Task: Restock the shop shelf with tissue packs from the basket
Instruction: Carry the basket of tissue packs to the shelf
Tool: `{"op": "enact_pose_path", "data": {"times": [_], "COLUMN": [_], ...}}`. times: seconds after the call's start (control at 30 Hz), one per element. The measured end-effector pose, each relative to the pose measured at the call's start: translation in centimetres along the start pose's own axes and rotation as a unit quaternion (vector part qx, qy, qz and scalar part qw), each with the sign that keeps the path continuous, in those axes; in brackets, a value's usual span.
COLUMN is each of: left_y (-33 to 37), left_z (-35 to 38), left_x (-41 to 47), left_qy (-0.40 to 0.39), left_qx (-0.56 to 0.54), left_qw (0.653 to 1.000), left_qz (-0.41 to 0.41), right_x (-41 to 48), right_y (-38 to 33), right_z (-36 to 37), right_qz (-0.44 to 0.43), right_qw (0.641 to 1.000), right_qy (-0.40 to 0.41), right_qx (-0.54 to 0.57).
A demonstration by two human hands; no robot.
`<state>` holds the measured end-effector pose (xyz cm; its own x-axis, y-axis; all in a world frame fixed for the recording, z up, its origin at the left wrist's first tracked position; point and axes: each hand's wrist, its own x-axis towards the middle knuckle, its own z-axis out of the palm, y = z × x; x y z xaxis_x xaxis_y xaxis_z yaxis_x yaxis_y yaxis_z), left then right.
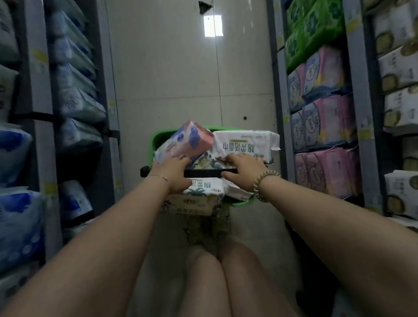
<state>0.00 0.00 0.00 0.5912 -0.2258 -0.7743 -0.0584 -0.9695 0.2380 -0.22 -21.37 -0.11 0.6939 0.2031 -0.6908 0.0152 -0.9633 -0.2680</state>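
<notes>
Both hands, left (174, 175) and right (244, 172), fingers curled round the handle (202, 173) of the pack-filled basket (158, 139), low between stocked shelves (321, 120).

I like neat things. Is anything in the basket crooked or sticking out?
Yes. The pink and purple pack stands tilted above the green basket's rim, and a white pack hangs over its near edge. The basket is overfilled.

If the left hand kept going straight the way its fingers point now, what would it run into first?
Most likely the pink and blue tissue pack tilted at the top of the green basket. The left hand has its fingertips at that pack's near edge, though depth is hard to judge here.
</notes>
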Motion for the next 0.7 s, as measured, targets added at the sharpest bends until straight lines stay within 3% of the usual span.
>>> {"op": "enact_pose_path", "data": {"times": [0.3,0.47,0.7], "left_y": [0.4,0.6,0.0], "left_z": [2.2,2.3,3.1], "left_x": [1.9,2.7,2.7], "left_qy": [-0.025,-0.082,-0.058], "left_qx": [0.023,0.04,0.032], "left_qw": [0.999,0.995,0.997], "left_qz": [-0.014,-0.043,-0.043], "right_x": [1.1,1.9,2.4], "right_y": [1.1,1.4,1.0], "right_z": [1.1,2.1,3.7], "right_qz": [0.03,0.033,0.047], "right_qw": [0.996,0.991,0.997], "right_qy": [-0.053,-0.103,-0.041], "right_qx": [-0.06,-0.08,-0.056]}}
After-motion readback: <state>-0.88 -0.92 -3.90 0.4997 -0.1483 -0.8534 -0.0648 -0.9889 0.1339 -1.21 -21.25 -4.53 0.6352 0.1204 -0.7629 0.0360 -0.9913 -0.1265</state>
